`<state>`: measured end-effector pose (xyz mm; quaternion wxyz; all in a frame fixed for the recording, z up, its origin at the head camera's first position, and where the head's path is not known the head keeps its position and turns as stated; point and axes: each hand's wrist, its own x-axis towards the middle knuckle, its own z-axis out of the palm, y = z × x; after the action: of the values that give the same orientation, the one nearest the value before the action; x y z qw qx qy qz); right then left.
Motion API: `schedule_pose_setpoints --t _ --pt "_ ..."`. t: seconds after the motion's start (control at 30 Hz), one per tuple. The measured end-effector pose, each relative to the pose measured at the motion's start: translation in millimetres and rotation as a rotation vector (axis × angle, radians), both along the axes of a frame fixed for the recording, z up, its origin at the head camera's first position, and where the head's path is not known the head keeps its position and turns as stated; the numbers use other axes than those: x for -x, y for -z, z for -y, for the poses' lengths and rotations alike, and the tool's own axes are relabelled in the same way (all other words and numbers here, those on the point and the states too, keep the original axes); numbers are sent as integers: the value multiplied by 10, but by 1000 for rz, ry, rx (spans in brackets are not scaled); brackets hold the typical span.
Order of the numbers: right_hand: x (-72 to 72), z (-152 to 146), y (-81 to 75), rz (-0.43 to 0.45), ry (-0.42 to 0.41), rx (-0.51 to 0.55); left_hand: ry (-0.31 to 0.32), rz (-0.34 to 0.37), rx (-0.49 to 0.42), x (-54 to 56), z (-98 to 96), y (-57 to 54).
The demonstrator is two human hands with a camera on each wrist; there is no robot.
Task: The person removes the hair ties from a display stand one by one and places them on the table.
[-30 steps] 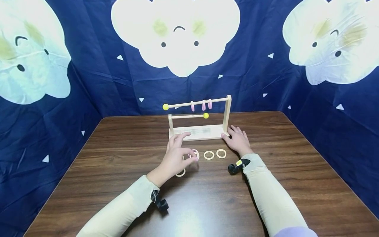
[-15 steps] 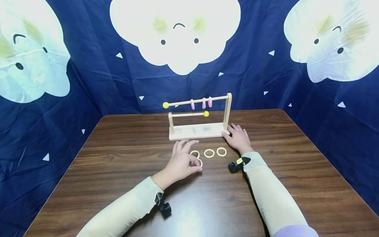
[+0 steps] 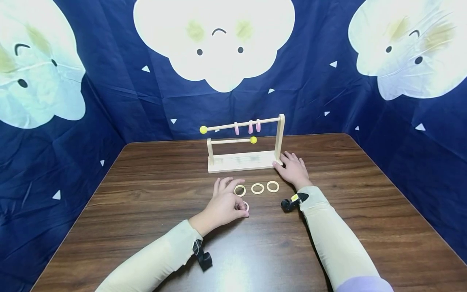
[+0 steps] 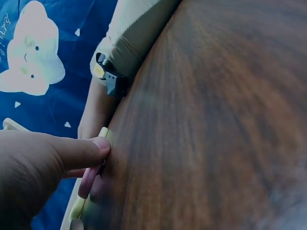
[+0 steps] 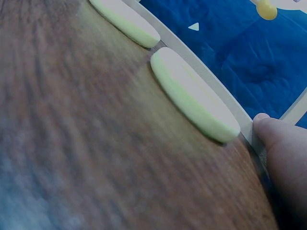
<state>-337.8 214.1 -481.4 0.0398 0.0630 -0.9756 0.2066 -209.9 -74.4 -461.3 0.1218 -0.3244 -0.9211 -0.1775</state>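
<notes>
My left hand (image 3: pixel 220 206) pinches a pink ring (image 4: pixel 89 181) between thumb and fingers, low over the table; in the head view only the ring's right edge shows past the fingertips. My right hand (image 3: pixel 294 170) rests at the right end of a wooden stand (image 3: pixel 237 164), fingers extended beside the post and thumb (image 5: pixel 283 143) against the base edge. Three pale yellow rings lie in front of the stand: one (image 3: pixel 239 191) close to the left fingertips, one (image 3: pixel 257 188) in the middle and one (image 3: pixel 273 186) nearest the right hand.
Three pink rings (image 3: pixel 250 127) hang on the stand's upper rod, which ends in a yellow ball (image 3: pixel 203 129). A shorter lower rod has its own yellow ball (image 3: pixel 253 140). Blue cloth (image 3: pixel 175 89) with cloud prints surrounds the brown wooden table (image 3: pixel 146 182).
My left hand has drawn back from the stand and a little rightward, carrying the pinched pink ring. A yellow ring seen under that wrist earlier is now hidden. My right hand stays put.
</notes>
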Motion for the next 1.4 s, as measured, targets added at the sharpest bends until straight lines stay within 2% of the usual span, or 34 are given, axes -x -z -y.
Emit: schedule_pose_setpoints --t 0.37,0.53,0.73,0.9,1.03,1.13,1.27,1.4 --pt "9 -23 -15 -9 6 -2 -10 37 10 -3 -14 -54" --pt "20 -33 -2 -8 2 -9 -35 58 -50 47 5 -132" --pt "8 -53 12 7 2 -7 -112 124 -271 193 35 -323" --pt "4 -62 24 -3 7 -5 -174 186 -527 392 34 -520" --pt "-6 -48 30 9 2 -8 -236 234 -666 544 35 -643" --pt "-10 -32 29 9 -2 -4 -257 235 -747 647 27 -693" --pt "-8 -8 14 -6 0 -2 -274 213 -897 770 -22 -713" --pt "4 15 4 -3 6 -6 -317 259 -1019 881 -121 -716"
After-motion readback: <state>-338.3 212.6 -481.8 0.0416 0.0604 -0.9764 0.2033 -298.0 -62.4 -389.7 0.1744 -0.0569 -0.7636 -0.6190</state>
